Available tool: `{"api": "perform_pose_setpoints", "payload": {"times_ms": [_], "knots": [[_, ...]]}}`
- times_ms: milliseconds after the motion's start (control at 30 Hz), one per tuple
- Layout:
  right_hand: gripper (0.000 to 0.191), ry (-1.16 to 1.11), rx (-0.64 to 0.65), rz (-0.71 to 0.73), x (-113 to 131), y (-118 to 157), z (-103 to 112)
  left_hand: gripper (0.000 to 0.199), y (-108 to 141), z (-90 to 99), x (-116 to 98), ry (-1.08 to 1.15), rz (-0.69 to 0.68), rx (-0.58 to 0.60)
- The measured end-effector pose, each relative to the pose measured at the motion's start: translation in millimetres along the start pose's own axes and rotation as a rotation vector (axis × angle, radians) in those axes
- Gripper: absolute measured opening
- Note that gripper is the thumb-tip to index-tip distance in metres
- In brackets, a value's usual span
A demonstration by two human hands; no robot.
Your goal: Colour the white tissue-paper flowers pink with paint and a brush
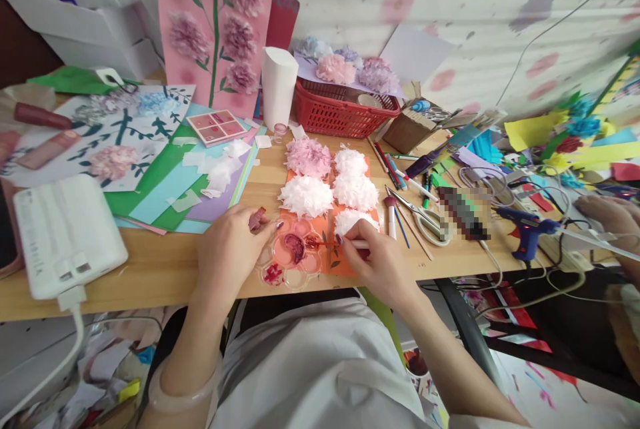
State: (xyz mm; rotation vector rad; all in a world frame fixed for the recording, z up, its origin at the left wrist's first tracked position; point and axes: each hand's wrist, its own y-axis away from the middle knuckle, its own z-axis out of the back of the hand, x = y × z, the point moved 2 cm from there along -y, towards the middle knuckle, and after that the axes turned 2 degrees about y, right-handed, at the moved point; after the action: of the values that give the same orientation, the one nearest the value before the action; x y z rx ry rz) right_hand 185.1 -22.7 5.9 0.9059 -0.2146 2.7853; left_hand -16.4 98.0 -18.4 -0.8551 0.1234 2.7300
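In the head view my right hand (373, 259) pinches a paintbrush (359, 243), its tip over the small red well of a clear flower-shaped palette (296, 278). The palette holds dark red and pink paint. My left hand (227, 252) rests at the palette's left side, fingers curled round a small reddish-brown piece (257, 218). Just beyond lie white paper flowers (306, 195) and one pink flower (309, 156) on orange card (345, 268), in two columns.
Scissors (425, 219), brushes and pens lie right of the flowers; a blue glue gun (527, 229) is farther right, near another person's hand (607, 212). A white power bank (70, 236) and coloured paper (150, 196) lie left. A red basket (345, 112) stands behind.
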Motion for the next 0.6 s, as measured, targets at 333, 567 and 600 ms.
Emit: {"api": "perform_pose_setpoints", "payload": {"times_ms": [333, 567, 600], "knots": [[0.014, 0.266, -0.016, 0.217, 0.3, -0.6, 3.2, 0.018, -2.2, 1.1, 0.6, 0.012, 0.008, 0.039], [0.012, 0.346, -0.036, 0.353, 1.9, 0.3, 5.4, 0.017, -1.6, 2.1, 1.6, 0.028, 0.009, 0.043], [0.012, 0.360, -0.043, 0.378, 2.4, -0.1, 6.2, 0.017, -0.9, 2.2, 1.7, 0.026, 0.008, 0.043]]}}
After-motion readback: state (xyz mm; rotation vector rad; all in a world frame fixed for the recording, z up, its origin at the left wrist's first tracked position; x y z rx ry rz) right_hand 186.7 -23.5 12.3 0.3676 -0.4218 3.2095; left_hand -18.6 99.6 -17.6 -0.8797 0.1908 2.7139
